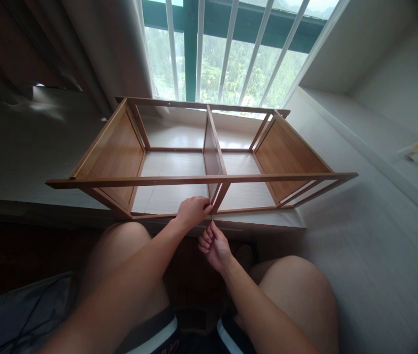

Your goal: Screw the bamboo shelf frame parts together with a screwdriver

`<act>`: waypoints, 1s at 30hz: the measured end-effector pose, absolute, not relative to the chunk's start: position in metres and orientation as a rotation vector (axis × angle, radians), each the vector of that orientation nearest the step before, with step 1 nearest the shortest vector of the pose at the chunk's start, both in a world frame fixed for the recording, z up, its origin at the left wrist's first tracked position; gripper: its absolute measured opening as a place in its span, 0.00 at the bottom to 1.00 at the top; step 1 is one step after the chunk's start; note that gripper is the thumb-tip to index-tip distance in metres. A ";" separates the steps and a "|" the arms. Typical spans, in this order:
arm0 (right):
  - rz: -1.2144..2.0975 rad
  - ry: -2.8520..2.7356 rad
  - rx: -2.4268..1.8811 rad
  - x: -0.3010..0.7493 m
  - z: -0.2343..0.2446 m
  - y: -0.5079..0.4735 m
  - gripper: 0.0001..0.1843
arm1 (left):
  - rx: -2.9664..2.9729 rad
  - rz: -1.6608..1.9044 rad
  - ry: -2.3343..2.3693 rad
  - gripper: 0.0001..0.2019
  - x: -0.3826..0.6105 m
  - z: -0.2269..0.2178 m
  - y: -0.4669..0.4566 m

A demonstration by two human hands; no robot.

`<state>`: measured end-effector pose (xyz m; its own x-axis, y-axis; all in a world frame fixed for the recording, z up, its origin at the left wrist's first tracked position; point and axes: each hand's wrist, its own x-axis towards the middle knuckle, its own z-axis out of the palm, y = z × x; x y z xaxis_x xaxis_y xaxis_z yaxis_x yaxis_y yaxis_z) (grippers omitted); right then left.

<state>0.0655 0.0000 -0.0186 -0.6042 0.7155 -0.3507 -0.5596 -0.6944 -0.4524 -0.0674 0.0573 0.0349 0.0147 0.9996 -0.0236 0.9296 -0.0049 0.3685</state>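
Beside the window (244,64), a pale ledge (246,194) bears a wooden frame (214,147).

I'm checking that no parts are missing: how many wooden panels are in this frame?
3: the left panel at one end of the wooden frame, the middle panel dividing it, and the right panel at the other end.

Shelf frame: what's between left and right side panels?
An upright divider, plus rails running across, between the left side panel and right side panel. Head view shows it.
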 end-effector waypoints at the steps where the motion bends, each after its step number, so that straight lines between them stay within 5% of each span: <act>1: 2.267 -0.385 -0.679 0.066 -0.019 0.000 0.24 | 2.009 0.358 1.993 0.15 -0.067 0.035 0.057; 10: 1.854 -0.651 -1.130 0.060 -0.023 0.002 0.26 | 2.073 0.343 1.957 0.15 -0.069 0.035 0.055; 21: 2.149 -0.686 -0.891 0.059 -0.021 -0.029 0.23 | 2.052 0.340 1.973 0.15 -0.067 0.037 0.054; 25: 2.114 -1.091 -1.073 0.057 -0.039 -0.035 0.25 | 2.049 0.353 1.979 0.13 -0.067 0.035 0.054; 30: 1.557 -2.167 -1.212 0.071 -0.033 -0.038 0.21 | 2.071 0.298 1.994 0.13 -0.066 0.039 0.056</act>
<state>0.0715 -0.0377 -0.0329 -0.6393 0.7161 -0.2800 0.4937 0.1031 -0.8635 -0.0665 0.0560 0.0389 0.0421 0.9988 -0.0262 0.9475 -0.0316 0.3183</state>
